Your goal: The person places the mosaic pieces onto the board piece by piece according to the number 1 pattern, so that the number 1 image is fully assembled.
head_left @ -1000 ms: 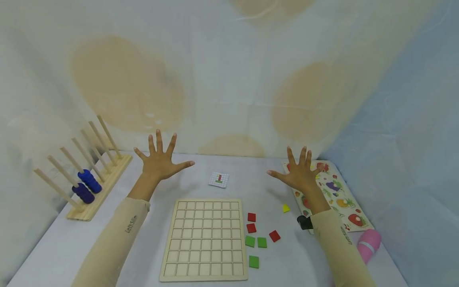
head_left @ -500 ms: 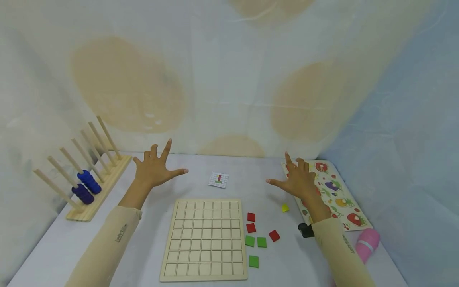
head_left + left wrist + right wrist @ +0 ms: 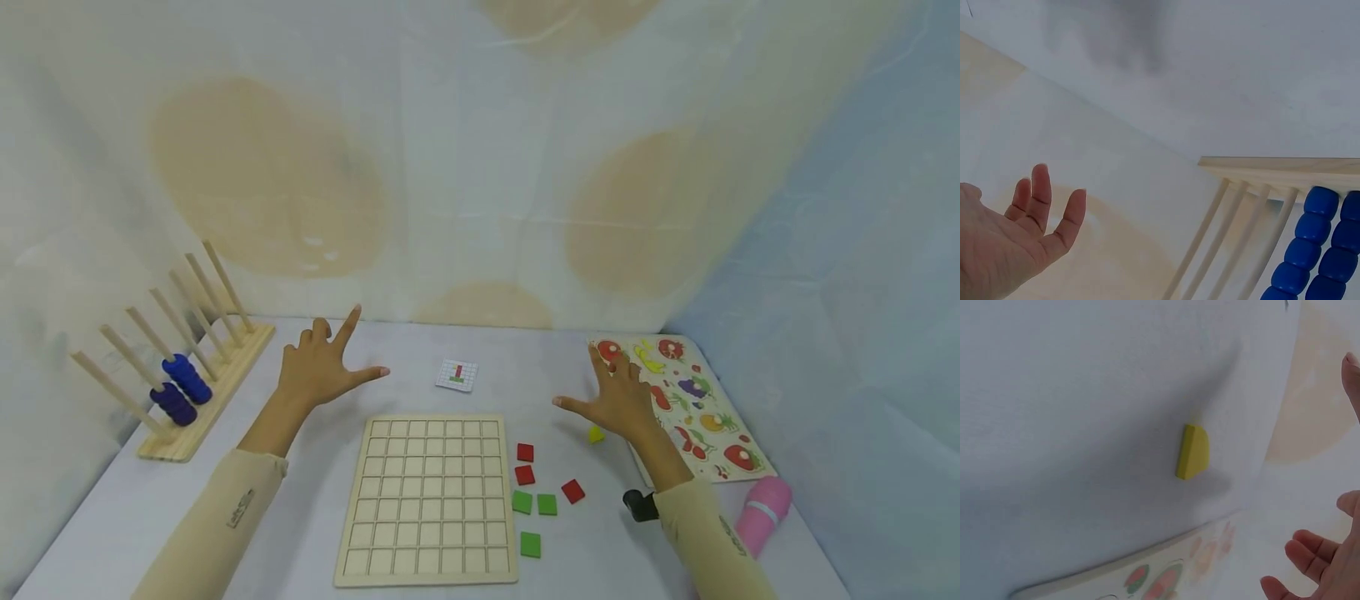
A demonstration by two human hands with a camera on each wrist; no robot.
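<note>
My left hand [image 3: 318,367] hovers above the table's far left part, thumb and index finger stretched out, the other fingers partly bent. Nothing is in it. Likewise unburdened, my right hand [image 3: 618,396] is raised beside the fruit-picture board [image 3: 720,433], its thumb pointing left. Under it lies a small yellow piece [image 3: 596,434], which the right wrist view shows as a yellow block [image 3: 1194,452] apart from the fingers. Between the arms lies a wooden grid board [image 3: 435,500], with red tiles [image 3: 525,475] and green tiles [image 3: 530,545] along its right side.
A small patterned card [image 3: 457,375] lies beyond the grid board. On the left stands a wooden peg rack [image 3: 225,367] with blue beads [image 3: 187,379] on two pegs. A pink bottle-like object [image 3: 763,512] lies near the right edge. Sheeting [image 3: 480,167] hangs around the table.
Both hands have drawn back and lower, toward me. Their widely spread fingers have relaxed, with the middle, ring and little fingers bending. The tiles, boards and card stay in place.
</note>
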